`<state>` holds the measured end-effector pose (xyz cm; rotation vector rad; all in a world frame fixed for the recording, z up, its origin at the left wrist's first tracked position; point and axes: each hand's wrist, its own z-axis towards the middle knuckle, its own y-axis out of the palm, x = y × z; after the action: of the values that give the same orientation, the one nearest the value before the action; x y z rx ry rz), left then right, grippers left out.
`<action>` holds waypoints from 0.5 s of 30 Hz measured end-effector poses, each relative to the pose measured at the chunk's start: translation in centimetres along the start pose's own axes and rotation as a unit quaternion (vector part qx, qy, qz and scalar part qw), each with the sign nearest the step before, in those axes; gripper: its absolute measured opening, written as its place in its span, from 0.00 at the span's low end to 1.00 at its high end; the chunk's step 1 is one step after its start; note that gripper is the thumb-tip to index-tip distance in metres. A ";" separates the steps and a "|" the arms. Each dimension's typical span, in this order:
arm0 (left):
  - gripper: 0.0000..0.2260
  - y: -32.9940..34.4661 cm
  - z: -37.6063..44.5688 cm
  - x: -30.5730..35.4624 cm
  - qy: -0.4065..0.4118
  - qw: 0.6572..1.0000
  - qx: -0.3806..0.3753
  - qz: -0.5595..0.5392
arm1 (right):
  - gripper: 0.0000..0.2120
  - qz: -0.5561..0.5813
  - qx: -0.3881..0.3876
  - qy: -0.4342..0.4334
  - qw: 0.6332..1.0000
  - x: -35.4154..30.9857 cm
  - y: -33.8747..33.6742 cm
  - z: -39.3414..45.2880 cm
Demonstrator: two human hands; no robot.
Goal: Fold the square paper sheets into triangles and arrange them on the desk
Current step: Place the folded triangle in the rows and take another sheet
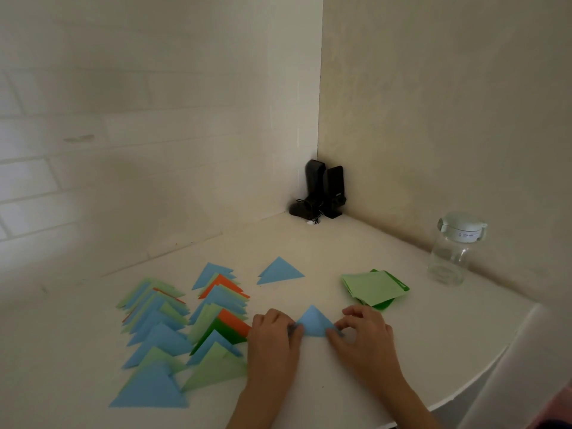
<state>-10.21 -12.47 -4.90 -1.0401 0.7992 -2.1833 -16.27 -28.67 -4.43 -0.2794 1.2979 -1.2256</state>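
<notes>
A blue paper triangle (314, 322) lies flat on the white desk (340, 382) between my hands, point away from me. My left hand (274, 337) pinches its left corner and my right hand (362, 332) pinches its right corner. A stack of green square sheets (374, 287) sits just beyond my right hand. To the left, two overlapping columns of folded triangles (185, 329) in blue, light green, dark green and orange run toward me. A lone blue triangle (280, 272) lies farther back in the middle.
A clear glass jar with a pale lid (453, 249) stands at the right by the wall. Two black speakers with a cable (322, 190) fill the far corner. The desk's curved front edge (470, 388) runs at lower right.
</notes>
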 end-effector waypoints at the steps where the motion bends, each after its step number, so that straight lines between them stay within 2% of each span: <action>1: 0.09 0.1 0.1 0.1 0.000 1.000 0.002 0.010 | 0.07 -0.004 0.003 0.002 1.000 -0.1 -0.1 0.0; 4: 0.11 0.4 0.3 0.5 -0.014 0.999 -0.008 0.039 | 0.12 -0.015 -0.001 0.008 1.000 -0.5 -0.4 0.1; 9: 0.22 1.1 0.6 0.6 -0.039 0.993 -0.012 0.109 | 0.20 -0.061 -0.028 0.017 0.998 -1.0 -0.4 0.3; 12: 0.21 1.3 0.8 0.7 -0.056 0.991 -0.028 0.122 | 0.18 -0.074 -0.032 0.018 0.997 -0.9 -0.3 0.3; 15: 0.15 1.0 1.0 0.7 -0.079 0.992 -0.047 0.081 | 0.13 -0.072 -0.033 0.010 0.997 -0.7 -0.2 0.4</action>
<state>-9.54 -13.90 -4.76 -1.1372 0.8891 -1.9169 -15.93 -28.34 -3.72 -0.4141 1.3562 -1.3107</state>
